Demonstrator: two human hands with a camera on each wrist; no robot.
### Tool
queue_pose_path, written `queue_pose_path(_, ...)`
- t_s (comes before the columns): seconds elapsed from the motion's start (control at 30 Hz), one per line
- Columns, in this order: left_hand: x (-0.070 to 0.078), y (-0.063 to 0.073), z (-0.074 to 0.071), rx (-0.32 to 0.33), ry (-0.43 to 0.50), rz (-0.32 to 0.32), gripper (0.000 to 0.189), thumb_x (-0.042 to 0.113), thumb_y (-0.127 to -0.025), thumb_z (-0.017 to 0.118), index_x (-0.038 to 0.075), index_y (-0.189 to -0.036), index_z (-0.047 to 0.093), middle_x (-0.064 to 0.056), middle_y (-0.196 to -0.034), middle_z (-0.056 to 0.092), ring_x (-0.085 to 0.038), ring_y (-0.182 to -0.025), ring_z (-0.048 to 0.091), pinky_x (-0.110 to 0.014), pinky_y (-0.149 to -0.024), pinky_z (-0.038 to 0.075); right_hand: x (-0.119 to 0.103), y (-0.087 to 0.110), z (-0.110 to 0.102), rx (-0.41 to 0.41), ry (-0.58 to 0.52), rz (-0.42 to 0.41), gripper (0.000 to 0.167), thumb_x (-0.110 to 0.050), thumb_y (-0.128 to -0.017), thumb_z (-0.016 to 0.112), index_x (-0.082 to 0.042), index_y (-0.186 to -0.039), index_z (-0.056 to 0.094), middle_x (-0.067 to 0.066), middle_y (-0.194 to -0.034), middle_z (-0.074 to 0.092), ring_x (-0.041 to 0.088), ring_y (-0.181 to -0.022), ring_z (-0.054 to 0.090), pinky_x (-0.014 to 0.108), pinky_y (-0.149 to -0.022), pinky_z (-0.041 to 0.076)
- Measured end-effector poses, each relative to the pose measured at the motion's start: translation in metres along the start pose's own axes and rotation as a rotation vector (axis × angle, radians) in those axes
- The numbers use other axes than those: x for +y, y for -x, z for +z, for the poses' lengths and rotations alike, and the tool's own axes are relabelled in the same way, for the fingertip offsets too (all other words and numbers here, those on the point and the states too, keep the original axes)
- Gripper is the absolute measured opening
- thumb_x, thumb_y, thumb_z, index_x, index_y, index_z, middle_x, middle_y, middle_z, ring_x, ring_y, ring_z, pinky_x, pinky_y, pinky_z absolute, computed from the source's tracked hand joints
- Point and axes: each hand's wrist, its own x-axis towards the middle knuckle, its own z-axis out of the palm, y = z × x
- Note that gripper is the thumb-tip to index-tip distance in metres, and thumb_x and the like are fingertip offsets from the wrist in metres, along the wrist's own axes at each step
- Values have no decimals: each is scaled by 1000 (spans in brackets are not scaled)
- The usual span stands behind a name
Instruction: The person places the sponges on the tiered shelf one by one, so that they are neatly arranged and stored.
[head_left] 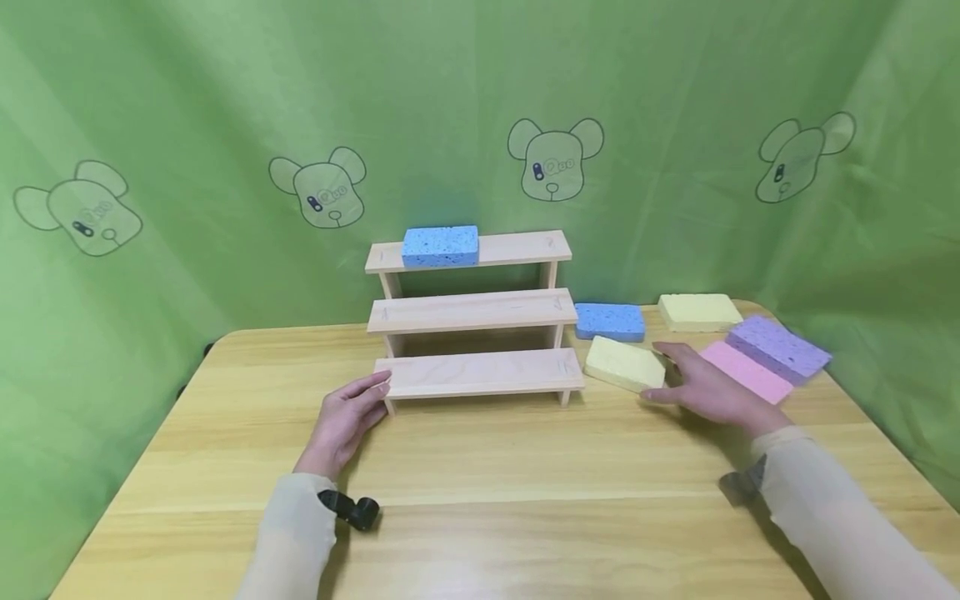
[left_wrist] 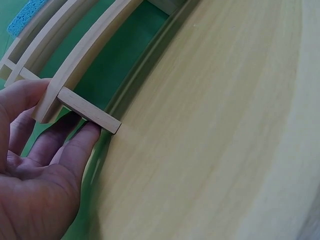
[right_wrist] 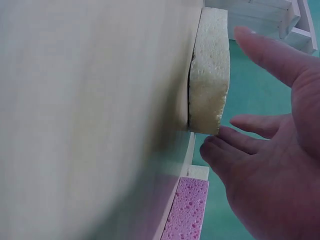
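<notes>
A three-tier wooden stand (head_left: 480, 373) stands on the table, a blue sponge (head_left: 440, 247) lying on its top tier. My left hand (head_left: 347, 422) holds the left end of the lowest tier, with fingers (left_wrist: 30, 95) at the board and beside its leg. To the right of the stand lies a pale yellow sponge (head_left: 624, 364) at a slant. Around its right end my right hand (head_left: 705, 388) is spread, thumb and fingers apart. In the right wrist view, fingertips (right_wrist: 212, 145) come right at the end of the yellow sponge (right_wrist: 210, 75), without curling round it.
Behind the slanted sponge is a second blue sponge (head_left: 611, 322). Another yellow sponge (head_left: 699, 312) lies near the table's back edge. A purple sponge (head_left: 780, 348) and a pink sponge (head_left: 746, 372) lie side by side at the right. A green curtain (head_left: 435, 100) hangs behind the table (head_left: 480, 517).
</notes>
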Motion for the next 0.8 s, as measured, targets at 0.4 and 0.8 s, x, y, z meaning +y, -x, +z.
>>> queue_pose_path(0.4, -1, -1, 1, -2, 9, 9, 40, 2, -93, 66, -5, -131, 58, -15, -140, 51, -24, -111, 62, -32, -94, 52, 10, -9, 4, -6, 78, -37, 86, -24, -87, 76, 22, -140, 27, 44, -137, 34, 57, -127, 30, 68, -107, 24)
queue_pose_path(0.8, -2, -1, 1, 4, 10, 2, 40, 2, -93, 65, -6, -131, 57, -15, -139, 52, -25, -115, 60, -31, -94, 52, 10, -6, 1, 5, 81, -26, 82, -24, -88, 75, 20, -141, 31, 42, -135, 37, 55, -125, 35, 67, -105, 27)
